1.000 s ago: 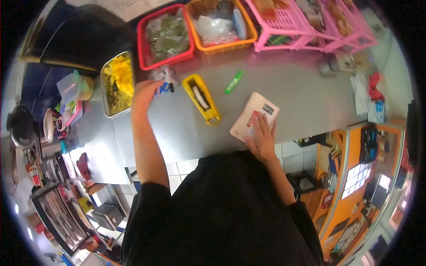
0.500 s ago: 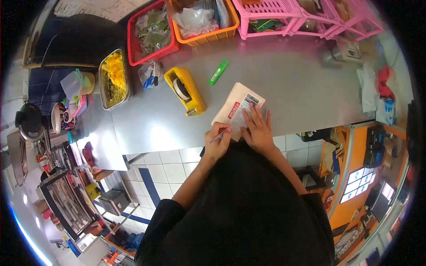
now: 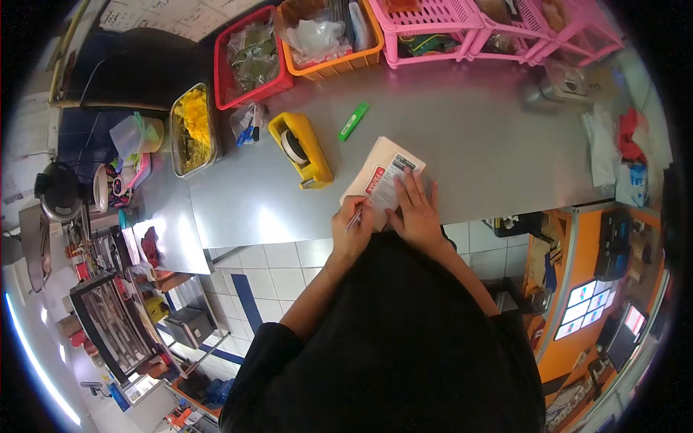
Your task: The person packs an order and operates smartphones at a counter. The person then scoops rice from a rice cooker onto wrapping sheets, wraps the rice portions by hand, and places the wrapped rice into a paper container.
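My left hand (image 3: pixel 349 229) is closed around a slim pen (image 3: pixel 354 216), its tip down near the lower left part of a beige paper packet (image 3: pixel 367 169). Red and dark printing shows on a white label (image 3: pixel 393 180) on the packet. My right hand (image 3: pixel 419 213) lies flat with fingers spread over the packet's right side, touching it. Left of the packet stands a yellow tape dispenser (image 3: pixel 310 155) with a white roll. Beyond the packet a green cutter (image 3: pixel 354 121) lies on the metal table (image 3: pixel 491 137).
At the back stand a red basket (image 3: pixel 280 86), an orange basket (image 3: pixel 339 66) and pink racks (image 3: pixel 433 22). A container of yellow pieces (image 3: pixel 193 119) and a clear bag with blue scissors (image 3: pixel 249 130) lie left. The table's front edge runs beside my body.
The pen has turned more upright in my left hand, which stays by the packet. My right hand keeps its place on the packet. The view has shifted slightly.
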### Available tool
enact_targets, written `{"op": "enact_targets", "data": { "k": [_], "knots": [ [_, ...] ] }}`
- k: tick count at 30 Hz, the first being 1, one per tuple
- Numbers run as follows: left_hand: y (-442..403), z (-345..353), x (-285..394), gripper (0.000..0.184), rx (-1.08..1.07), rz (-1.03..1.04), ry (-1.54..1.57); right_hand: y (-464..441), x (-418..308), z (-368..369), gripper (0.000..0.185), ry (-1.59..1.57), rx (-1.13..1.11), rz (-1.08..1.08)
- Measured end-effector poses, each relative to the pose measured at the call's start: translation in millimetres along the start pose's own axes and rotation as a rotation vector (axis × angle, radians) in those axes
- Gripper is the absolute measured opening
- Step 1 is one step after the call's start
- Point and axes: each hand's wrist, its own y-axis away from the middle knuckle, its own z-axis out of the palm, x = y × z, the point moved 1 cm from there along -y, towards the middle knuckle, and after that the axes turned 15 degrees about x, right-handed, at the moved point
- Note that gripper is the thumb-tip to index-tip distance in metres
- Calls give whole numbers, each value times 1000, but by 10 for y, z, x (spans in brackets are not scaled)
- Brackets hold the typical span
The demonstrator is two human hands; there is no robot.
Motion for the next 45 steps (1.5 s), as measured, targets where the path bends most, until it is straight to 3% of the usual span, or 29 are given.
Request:
{"op": "enact_targets", "data": {
  "k": [3, 6, 9, 12, 18, 22, 24, 27, 30, 33, 36, 38, 40, 42, 43, 45],
  "knots": [
    [-35, -30, 8, 12, -195, 97, 10, -17, -3, -47, 79, 3, 28, 56],
    [-78, -1, 69, 11, -64, 5, -16, -16, 18, -17, 83, 21, 9, 52],
    [-91, -5, 59, 10, -222, 107, 35, -1, 27, -13, 86, 40, 0, 49],
    [-137, 58, 92, 12, -81, 76, 31, -10, 30, -11, 87, 32, 13, 55],
    [-184, 101, 69, 14, -250, 86, 63, -6, 18, -38, 88, 29, 7, 69],
    [-239, 151, 141, 14, -130, 93, 100, -13, 22, -21, 88, 22, 9, 66],
    [-256, 156, 140, 12, -320, 136, 138, -11, 18, -37, 88, 2, 8, 76],
    [-331, 175, 136, 10, -236, 309, -31, -36, 0, -41, 89, 11, 5, 84],
    [-427, 207, 223, 10, -294, 364, 106, -32, -17, -45, 89, 10, 0, 85],
    [-505, 106, 255, 14, -414, 196, 105, -34, -27, -32, 88, 40, -32, 102],
    [-803, -318, 277, 19, -356, 45, 207, -56, -28, -15, 87, 136, -36, 63],
    [-1165, -711, 0, 23, -184, 63, 11, -48, -89, 44, 84, 157, 32, 60],
    [-1633, -1133, -240, 29, -4, -140, -30, -197, -301, 60, 81, 198, 105, 67],
    [-2101, -1415, -569, 34, 142, 28, -421, -395, -739, -26, 70, 251, 52, -24],
    [-2353, -1421, -772, 34, 166, 24, -412, -429, -861, 39, 60, 247, 87, -154],
    [-2749, -1460, -1104, 33, 147, 187, -439, -292, -827, 244, 59, 247, 55, -174]
  ]
}}
